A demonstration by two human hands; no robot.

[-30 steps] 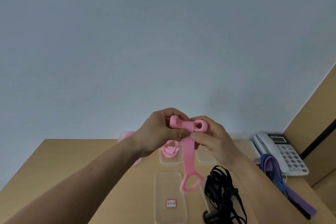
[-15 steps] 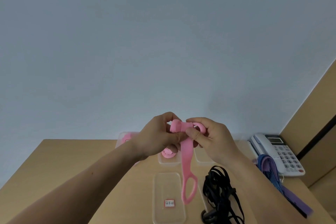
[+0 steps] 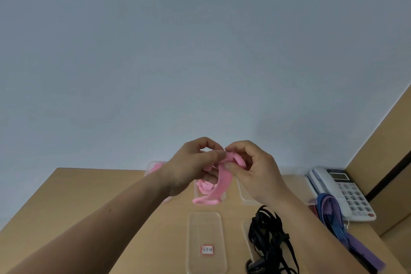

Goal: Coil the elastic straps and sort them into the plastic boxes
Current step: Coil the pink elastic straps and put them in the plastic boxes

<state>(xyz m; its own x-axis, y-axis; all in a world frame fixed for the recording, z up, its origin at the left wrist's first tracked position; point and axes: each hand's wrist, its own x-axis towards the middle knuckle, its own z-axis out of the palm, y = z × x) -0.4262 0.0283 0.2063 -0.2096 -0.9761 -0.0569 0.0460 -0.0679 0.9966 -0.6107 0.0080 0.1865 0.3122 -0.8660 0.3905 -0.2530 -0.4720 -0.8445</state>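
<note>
hands: left hand (image 3: 193, 162) and right hand (image 3: 255, 169) both pinch flat pink elastic strap (image 3: 224, 181), half coiled, above wooden table (image 3: 89, 196) | done: pink coils (image 3: 205, 187) in clear plastic box (image 3: 196, 192) | left: its tail hangs loose; black strap pile (image 3: 269, 240) and blue-purple straps (image 3: 331, 213) uncoiled

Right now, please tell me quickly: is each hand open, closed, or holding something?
Left hand: closed, fingers curled round the top of the flat pink elastic strap.
Right hand: closed, pinching the same strap.
</note>
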